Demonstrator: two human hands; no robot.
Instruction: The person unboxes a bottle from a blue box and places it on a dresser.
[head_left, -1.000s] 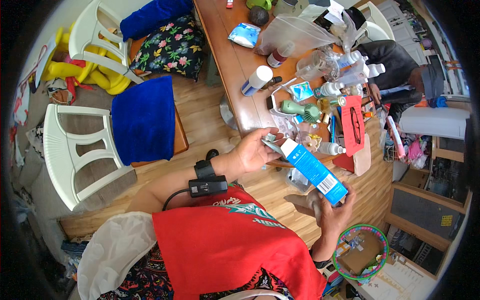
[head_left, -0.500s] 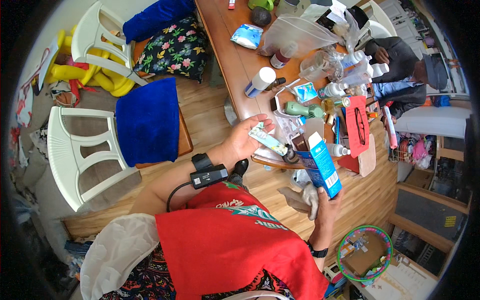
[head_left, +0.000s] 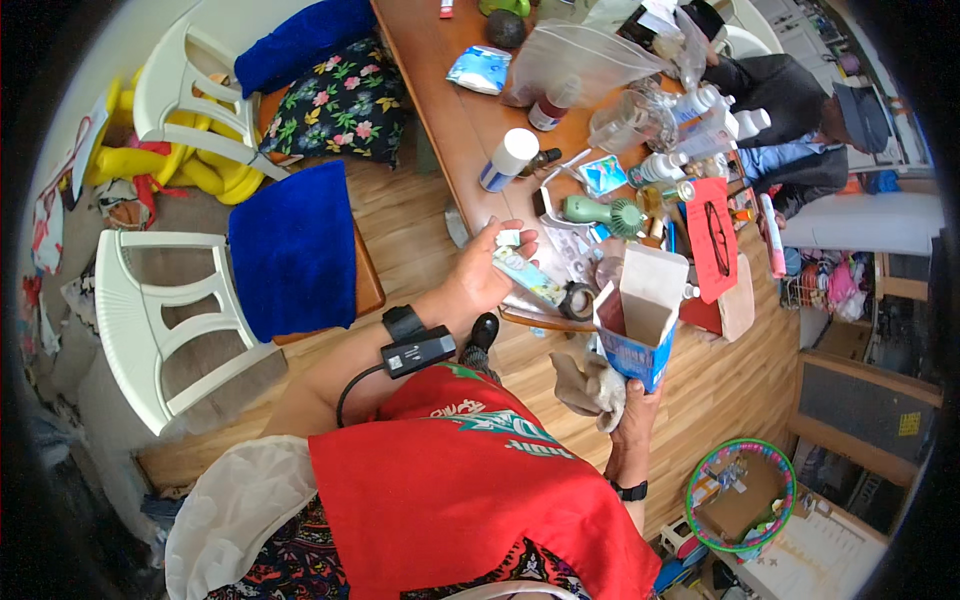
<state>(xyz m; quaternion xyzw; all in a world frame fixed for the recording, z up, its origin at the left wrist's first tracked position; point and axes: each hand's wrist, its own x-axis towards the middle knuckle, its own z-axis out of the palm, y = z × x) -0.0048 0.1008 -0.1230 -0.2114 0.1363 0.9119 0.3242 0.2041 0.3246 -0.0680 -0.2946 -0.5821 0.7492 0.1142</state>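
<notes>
My left hand [head_left: 482, 268], palm up at the table's [head_left: 450, 130] near edge, holds a slim pale packet with floral print [head_left: 530, 278], fingers curled loosely around it. Beside the packet is a dark ring-shaped item [head_left: 577, 302]. My right hand [head_left: 632, 412] grips an open-topped blue box [head_left: 644, 350] from below, white flap raised and reddish-brown inside, along with a crumpled beige-grey cloth [head_left: 582, 388]. Beyond my hands lie a green gourd-like bottle [head_left: 590, 210], a white cylindrical container [head_left: 508, 160] and a red sheet [head_left: 710, 250] with dark glasses on it.
Several bottles [head_left: 705, 135] and a plastic bag [head_left: 570, 60] crowd the table. Another person [head_left: 800, 120] in dark clothes is at the right. White chairs [head_left: 165, 330] with blue cushions stand left. A round colourful basket [head_left: 741, 495] is at lower right.
My left hand has moved slightly up and left with the packet out beside the box. The box has tilted, its open top now turned toward me. My right hand has moved slightly left.
</notes>
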